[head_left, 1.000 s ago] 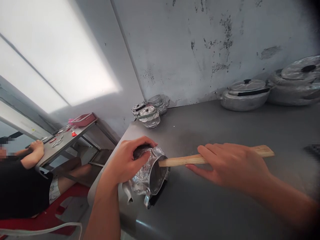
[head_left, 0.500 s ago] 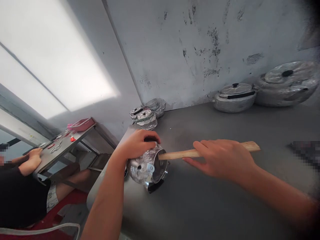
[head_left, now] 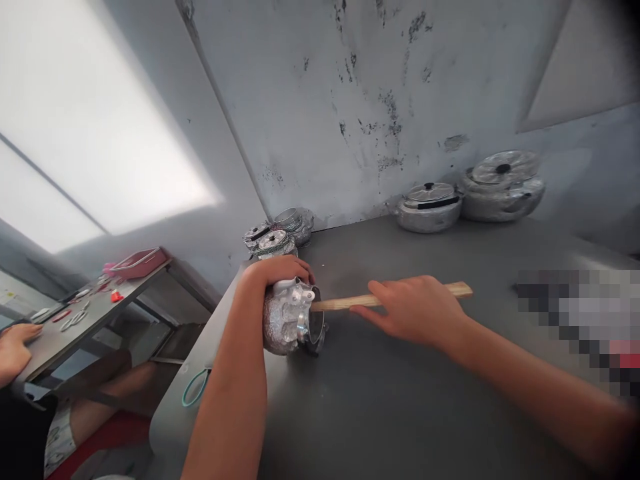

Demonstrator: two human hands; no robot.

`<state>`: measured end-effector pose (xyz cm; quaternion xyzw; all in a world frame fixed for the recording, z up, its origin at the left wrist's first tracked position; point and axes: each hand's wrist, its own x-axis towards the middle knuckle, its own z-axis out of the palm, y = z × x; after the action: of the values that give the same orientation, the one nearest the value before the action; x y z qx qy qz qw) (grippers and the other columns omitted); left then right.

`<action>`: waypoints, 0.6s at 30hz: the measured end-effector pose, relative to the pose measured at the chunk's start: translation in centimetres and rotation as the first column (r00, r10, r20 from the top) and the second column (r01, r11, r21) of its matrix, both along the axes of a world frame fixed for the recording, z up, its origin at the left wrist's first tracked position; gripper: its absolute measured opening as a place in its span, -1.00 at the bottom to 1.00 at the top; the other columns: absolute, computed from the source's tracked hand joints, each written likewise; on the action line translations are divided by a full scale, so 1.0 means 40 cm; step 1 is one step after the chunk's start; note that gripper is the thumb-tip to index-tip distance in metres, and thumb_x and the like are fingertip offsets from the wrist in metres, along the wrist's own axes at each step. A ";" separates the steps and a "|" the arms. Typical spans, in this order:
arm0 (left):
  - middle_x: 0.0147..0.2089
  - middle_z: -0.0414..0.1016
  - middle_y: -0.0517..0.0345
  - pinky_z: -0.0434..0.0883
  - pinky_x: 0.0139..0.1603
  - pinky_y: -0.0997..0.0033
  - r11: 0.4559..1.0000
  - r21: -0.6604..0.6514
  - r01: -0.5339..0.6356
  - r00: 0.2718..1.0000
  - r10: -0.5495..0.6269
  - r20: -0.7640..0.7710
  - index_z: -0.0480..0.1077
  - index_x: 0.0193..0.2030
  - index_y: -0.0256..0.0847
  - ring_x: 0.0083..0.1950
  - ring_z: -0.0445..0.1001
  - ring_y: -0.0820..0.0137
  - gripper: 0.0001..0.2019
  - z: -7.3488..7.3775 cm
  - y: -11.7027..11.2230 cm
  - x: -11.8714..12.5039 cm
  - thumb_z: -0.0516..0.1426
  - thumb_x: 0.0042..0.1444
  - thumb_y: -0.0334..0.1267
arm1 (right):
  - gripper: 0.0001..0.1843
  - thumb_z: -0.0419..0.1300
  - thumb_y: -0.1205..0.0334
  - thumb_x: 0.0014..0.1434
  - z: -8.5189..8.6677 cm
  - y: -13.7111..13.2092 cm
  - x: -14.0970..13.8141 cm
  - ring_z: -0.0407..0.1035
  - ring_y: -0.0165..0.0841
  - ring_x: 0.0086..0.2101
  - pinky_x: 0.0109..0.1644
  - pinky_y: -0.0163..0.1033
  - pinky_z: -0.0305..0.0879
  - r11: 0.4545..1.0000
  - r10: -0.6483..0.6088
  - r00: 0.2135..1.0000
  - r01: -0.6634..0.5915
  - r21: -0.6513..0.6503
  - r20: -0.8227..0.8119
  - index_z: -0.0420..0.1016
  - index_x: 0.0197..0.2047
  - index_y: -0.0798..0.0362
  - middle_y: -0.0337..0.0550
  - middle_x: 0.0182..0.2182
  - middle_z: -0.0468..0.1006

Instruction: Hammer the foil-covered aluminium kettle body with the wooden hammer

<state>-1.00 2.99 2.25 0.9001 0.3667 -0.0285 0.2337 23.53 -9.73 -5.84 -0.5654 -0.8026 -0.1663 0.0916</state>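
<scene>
scissors (head_left: 75, 319) and basket (head_left: 140, 264) lie on the desk (head_left: 53, 340). small pots (head_left: 275, 240) stand behind the left hand (head_left: 280, 268), its fingers clasping the kettle (head_left: 283, 325), sideways over the table (head_left: 400, 413). right hand (head_left: 417, 308) has fingers clamped on the stick (head_left: 335, 305), which points into kettle's mouth. big pots (head_left: 430, 219) stand beyond.

At eight o'clock the left hand (head_left: 273, 268) is bare, with a smooth, rounded back and slim fingers (head_left: 301, 268) that are partly hidden. The left forearm (head_left: 231, 380), bare too, is a plain, smooth column that thickens gradually toward the edge of the view at seven o'clock. At four o'clock the right hand (head_left: 417, 308) is likewise bare, broad across the back, with a slender, tapering thumb (head_left: 371, 316). The right forearm (head_left: 530, 373), also bare, starts narrow and widens farther out at four o'clock, its end blurring into shadow. The fingernails are too small to make out.
</scene>
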 end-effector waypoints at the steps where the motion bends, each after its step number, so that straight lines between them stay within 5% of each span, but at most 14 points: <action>1: -0.14 0.67 0.17 0.41 0.02 0.40 0.999 -0.032 0.018 1.000 -0.018 -0.011 0.61 -0.39 -0.11 -0.09 0.55 0.29 -0.80 -0.003 0.006 -0.004 0.15 0.00 -0.40 | -0.41 -0.09 -0.25 0.39 0.003 -0.001 -0.002 0.49 -0.25 -0.56 -0.48 -0.25 -0.23 1.000 0.000 1.000 0.000 -0.012 -0.002 0.43 -0.37 0.03 -0.12 -0.56 0.59; 9: -0.05 0.64 0.09 0.43 -0.01 0.35 0.980 -0.197 -0.022 0.997 0.007 -0.077 0.63 -0.14 -0.16 -0.04 0.53 0.23 -0.66 -0.009 0.052 -0.023 0.04 0.10 -0.25 | -0.38 -0.12 -0.24 0.40 0.003 0.004 -0.021 0.50 -0.26 -0.55 -0.44 -0.27 -0.10 0.998 -0.006 1.000 0.007 -0.060 0.010 0.47 -0.34 0.06 -0.11 -0.56 0.59; 13: 0.10 0.59 0.17 0.42 0.04 0.44 0.939 -0.338 -0.070 0.997 0.073 -0.003 0.59 0.01 -0.11 0.08 0.51 0.27 -0.62 -0.001 0.018 -0.034 0.03 0.17 -0.20 | -0.38 -0.13 -0.23 0.41 -0.008 -0.001 -0.016 0.52 -0.24 -0.54 -0.46 -0.28 -0.13 0.999 -0.007 1.000 0.007 -0.052 0.000 0.47 -0.34 0.07 -0.11 -0.55 0.60; 18: 0.12 0.59 0.18 0.36 0.17 0.42 0.962 -0.273 0.001 0.988 0.041 0.149 0.62 -0.02 -0.11 0.12 0.49 0.28 -0.61 0.002 -0.025 -0.031 0.00 0.19 -0.28 | -0.38 -0.15 -0.22 0.43 -0.030 -0.009 -0.013 0.52 -0.21 -0.54 -0.47 -0.28 -0.13 0.999 -0.002 1.000 0.001 -0.041 -0.027 0.45 -0.34 0.07 -0.10 -0.53 0.62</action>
<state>-2.24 1.97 2.32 0.8552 0.3492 -0.0069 0.3829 23.02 -10.11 -7.03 -0.5699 -0.8042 -0.1422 0.0908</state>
